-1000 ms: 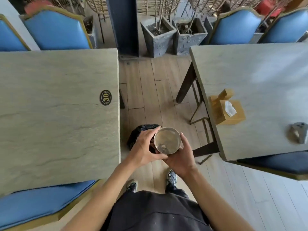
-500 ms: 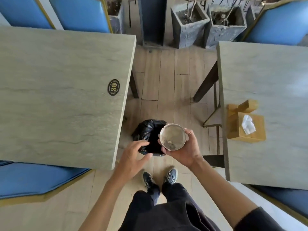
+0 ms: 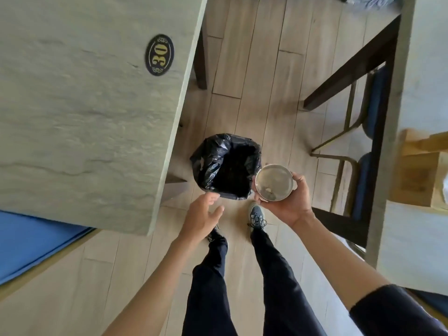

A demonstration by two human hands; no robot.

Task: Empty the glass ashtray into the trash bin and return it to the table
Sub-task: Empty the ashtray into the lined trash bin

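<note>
Your right hand [image 3: 289, 202] cupped the glass ashtray [image 3: 274, 182] upright, fingers [image 3: 299, 180] wrapped round its rim, a few bits of debris lying inside. It sat just beside the black-lined trash bin [image 3: 226, 166] on the floor, overlapping its right edge. Your left hand [image 3: 201, 215] hovered empty, fingers spread, near the bin's front rim, beside the bench [image 3: 84, 105] numbered 30.

Likely café: numbered table [image 3: 72, 105].
</note>
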